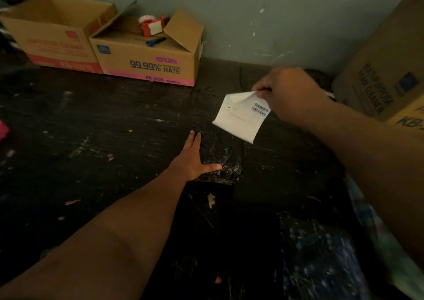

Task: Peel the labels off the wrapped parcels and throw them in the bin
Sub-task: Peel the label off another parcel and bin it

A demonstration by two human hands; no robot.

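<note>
A white label with a barcode hangs in the air, folded over at its top, pinched by my right hand above the dark table. Below and to the left lies a parcel wrapped in shiny black plastic. My left hand rests flat on the parcel's left side, fingers spread. Another dark wrapped parcel lies near the front right, blurred. I see no bin that I can name for certain.
Two open cardboard boxes stand at the back left against the wall; a red tape dispenser sits on the nearer one. A large cardboard box leans at the right. Small paper scraps dot the table.
</note>
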